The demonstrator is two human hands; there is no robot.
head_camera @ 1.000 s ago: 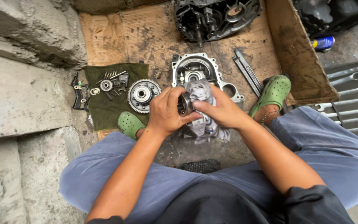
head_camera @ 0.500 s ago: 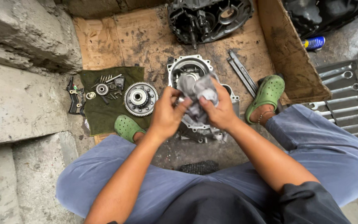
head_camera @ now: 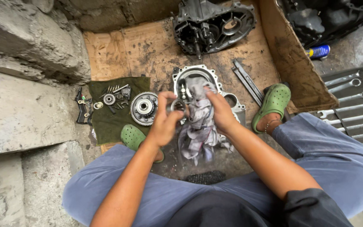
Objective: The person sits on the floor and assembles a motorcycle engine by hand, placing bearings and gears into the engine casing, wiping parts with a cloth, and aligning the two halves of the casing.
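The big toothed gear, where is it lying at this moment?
In the head view the big toothed gear lies left of centre, on the right edge of the green cloth, just left of the left hand and above the green shoe.

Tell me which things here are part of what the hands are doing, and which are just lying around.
In hand:
left hand holding a small metal ring part
right hand holding a grey rag

Lying about:
large gear on green cloth
casing cover
dark housing
wrench set
spray can
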